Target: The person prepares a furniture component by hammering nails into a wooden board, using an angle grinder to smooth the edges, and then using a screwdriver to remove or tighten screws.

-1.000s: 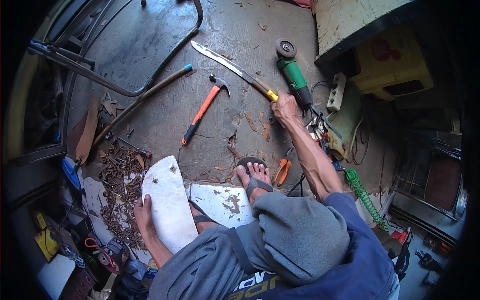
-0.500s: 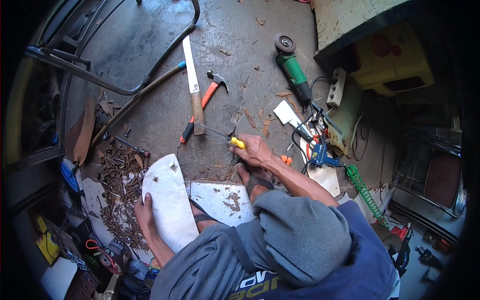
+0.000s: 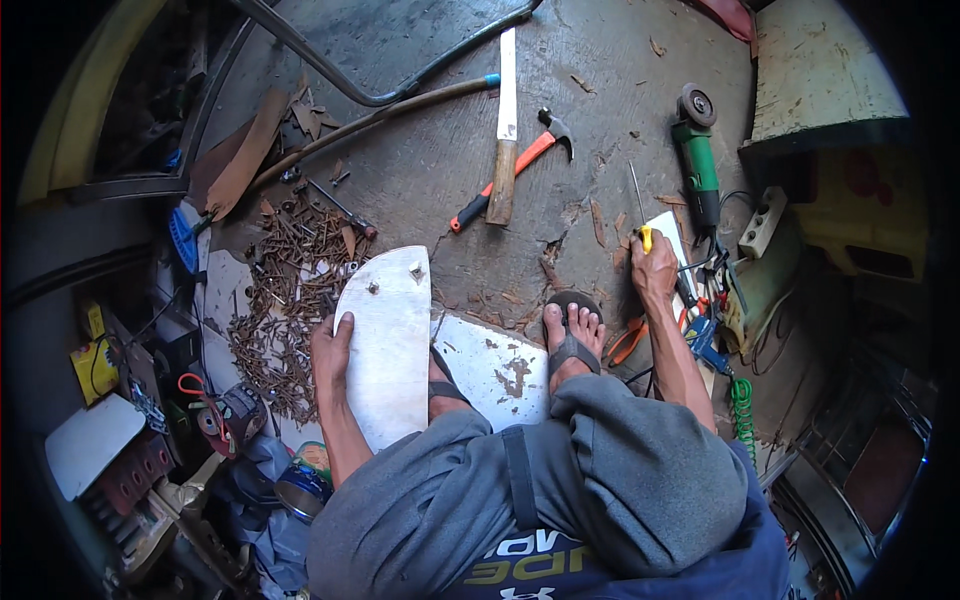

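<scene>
My left hand (image 3: pixel 332 355) grips the left edge of a white curved board (image 3: pixel 385 340), which has two small metal fittings near its top and stands over my left foot. My right hand (image 3: pixel 652 268) is closed on a yellow-handled screwdriver (image 3: pixel 645 237), its shaft pointing forward, beside a white flat piece (image 3: pixel 668 232) and some tools. A machete (image 3: pixel 507 90) with a wooden handle lies across a claw hammer (image 3: pixel 528 153) with an orange handle. Orange-handled pliers (image 3: pixel 627 343) lie partly hidden by my right forearm.
A green angle grinder (image 3: pixel 698 165), a power strip (image 3: pixel 762 220) and a blue air tool (image 3: pixel 703 338) with coiled hose lie at right. A pile of rusty screws (image 3: pixel 285 300), a long rod (image 3: pixel 380 122) and wood scraps are at left. A metal tube frame (image 3: pixel 370 98) spans the upper left.
My right hand has let go of the machete, now lying over the hammer, and has moved back and then rightward with the screwdriver. The view has turned, shifting the scene rightward.
</scene>
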Action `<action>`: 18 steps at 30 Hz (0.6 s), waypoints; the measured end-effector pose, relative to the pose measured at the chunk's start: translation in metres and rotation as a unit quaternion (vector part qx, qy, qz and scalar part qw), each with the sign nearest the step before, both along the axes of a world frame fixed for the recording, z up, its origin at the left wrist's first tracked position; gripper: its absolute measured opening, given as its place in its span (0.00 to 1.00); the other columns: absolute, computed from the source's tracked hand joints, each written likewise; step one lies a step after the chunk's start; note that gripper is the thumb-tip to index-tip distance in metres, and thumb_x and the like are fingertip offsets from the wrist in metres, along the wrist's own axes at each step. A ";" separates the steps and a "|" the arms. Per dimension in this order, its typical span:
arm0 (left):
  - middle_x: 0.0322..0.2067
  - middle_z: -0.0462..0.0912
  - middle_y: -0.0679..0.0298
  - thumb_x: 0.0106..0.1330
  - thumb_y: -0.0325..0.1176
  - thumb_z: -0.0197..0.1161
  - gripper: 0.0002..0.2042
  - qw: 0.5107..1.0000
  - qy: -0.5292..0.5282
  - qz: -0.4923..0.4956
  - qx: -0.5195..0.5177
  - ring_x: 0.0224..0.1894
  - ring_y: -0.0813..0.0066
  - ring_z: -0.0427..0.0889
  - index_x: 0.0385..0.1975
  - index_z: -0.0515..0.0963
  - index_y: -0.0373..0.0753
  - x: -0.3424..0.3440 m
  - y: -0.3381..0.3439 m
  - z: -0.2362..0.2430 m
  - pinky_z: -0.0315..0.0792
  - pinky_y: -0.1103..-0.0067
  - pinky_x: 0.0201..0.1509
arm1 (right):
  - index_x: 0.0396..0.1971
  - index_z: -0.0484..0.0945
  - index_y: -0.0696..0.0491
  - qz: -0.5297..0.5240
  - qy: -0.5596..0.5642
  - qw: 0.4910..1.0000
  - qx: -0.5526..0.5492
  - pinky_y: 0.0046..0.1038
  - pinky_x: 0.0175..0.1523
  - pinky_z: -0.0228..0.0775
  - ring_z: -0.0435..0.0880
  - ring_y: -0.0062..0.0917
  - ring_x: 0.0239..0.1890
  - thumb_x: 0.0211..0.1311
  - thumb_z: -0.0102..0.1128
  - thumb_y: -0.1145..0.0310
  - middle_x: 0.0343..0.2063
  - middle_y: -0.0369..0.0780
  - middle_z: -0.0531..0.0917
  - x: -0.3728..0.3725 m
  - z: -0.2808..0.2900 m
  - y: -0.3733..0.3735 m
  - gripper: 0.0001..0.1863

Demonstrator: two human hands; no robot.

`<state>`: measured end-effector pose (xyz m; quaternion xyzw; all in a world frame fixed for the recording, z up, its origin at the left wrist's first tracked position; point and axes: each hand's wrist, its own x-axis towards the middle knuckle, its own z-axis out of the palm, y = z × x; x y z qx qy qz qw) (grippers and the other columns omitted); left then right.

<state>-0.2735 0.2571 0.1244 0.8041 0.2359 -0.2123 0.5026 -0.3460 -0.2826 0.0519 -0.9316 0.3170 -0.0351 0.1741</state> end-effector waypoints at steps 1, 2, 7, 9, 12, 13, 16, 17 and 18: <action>0.42 0.88 0.56 0.73 0.41 0.63 0.20 1.000 0.005 0.002 0.005 0.39 0.74 0.83 0.51 0.81 0.26 -0.001 0.001 -0.001 0.75 0.77 0.48 | 0.42 0.80 0.56 -0.003 -0.001 1.000 0.004 0.48 0.44 0.73 0.82 0.52 0.38 0.65 0.63 0.58 0.34 0.52 0.82 0.000 0.000 -0.002 0.16; 0.42 0.88 0.56 0.72 0.41 0.63 0.21 1.000 0.011 0.003 0.010 0.39 0.74 0.83 0.51 0.81 0.26 -0.002 0.004 -0.002 0.74 0.77 0.48 | 0.40 0.80 0.56 -0.006 -0.002 1.000 0.009 0.49 0.44 0.73 0.82 0.52 0.38 0.65 0.63 0.59 0.34 0.52 0.82 -0.001 -0.001 -0.004 0.15; 0.45 0.87 0.58 0.74 0.40 0.62 0.20 0.999 0.028 0.030 -0.023 0.41 0.74 0.84 0.54 0.80 0.28 -0.010 0.017 -0.003 0.75 0.78 0.50 | 0.42 0.82 0.58 -0.039 0.015 0.996 0.084 0.45 0.46 0.74 0.85 0.51 0.39 0.65 0.62 0.54 0.34 0.55 0.85 0.004 0.010 -0.010 0.20; 0.46 0.87 0.58 0.74 0.39 0.62 0.20 0.996 0.041 0.051 -0.054 0.43 0.73 0.85 0.55 0.80 0.28 -0.010 0.019 0.000 0.76 0.77 0.52 | 0.45 0.83 0.56 -0.076 0.006 0.986 0.150 0.42 0.46 0.75 0.86 0.48 0.39 0.65 0.62 0.54 0.35 0.54 0.86 0.004 0.019 -0.006 0.20; 0.47 0.87 0.57 0.74 0.38 0.61 0.19 0.996 0.032 0.058 -0.059 0.44 0.73 0.85 0.55 0.79 0.28 -0.012 0.015 0.007 0.76 0.77 0.52 | 0.43 0.83 0.55 -0.125 -0.053 0.975 0.174 0.41 0.48 0.75 0.86 0.46 0.40 0.63 0.59 0.58 0.35 0.51 0.86 -0.002 0.019 -0.010 0.17; 0.46 0.87 0.56 0.74 0.38 0.61 0.19 0.996 0.029 0.060 -0.065 0.44 0.73 0.85 0.55 0.79 0.28 -0.011 0.012 0.005 0.76 0.77 0.52 | 0.43 0.83 0.55 -0.139 -0.050 0.972 0.181 0.41 0.49 0.75 0.86 0.45 0.40 0.63 0.59 0.58 0.35 0.51 0.86 -0.003 0.020 -0.018 0.17; 0.47 0.87 0.56 0.75 0.37 0.61 0.19 0.994 0.038 0.067 -0.073 0.43 0.72 0.85 0.56 0.79 0.28 -0.011 0.027 -0.001 0.77 0.77 0.51 | 0.43 0.82 0.56 -0.069 -0.019 0.989 0.126 0.36 0.43 0.74 0.84 0.38 0.34 0.63 0.61 0.55 0.31 0.48 0.85 0.000 0.012 -0.015 0.19; 0.47 0.87 0.56 0.75 0.37 0.60 0.19 0.994 0.034 0.077 -0.067 0.43 0.72 0.86 0.56 0.78 0.28 -0.017 0.036 0.002 0.77 0.77 0.51 | 0.42 0.82 0.57 -0.029 -0.016 0.994 0.104 0.37 0.43 0.74 0.84 0.40 0.34 0.63 0.62 0.55 0.32 0.50 0.85 0.008 0.005 -0.009 0.19; 0.47 0.87 0.56 0.75 0.36 0.60 0.18 0.994 0.024 0.072 -0.074 0.42 0.72 0.86 0.56 0.78 0.28 -0.016 0.034 0.000 0.78 0.76 0.49 | 0.42 0.82 0.57 -0.031 -0.026 0.994 0.097 0.38 0.43 0.74 0.84 0.42 0.34 0.63 0.62 0.54 0.32 0.50 0.85 0.008 0.001 -0.008 0.20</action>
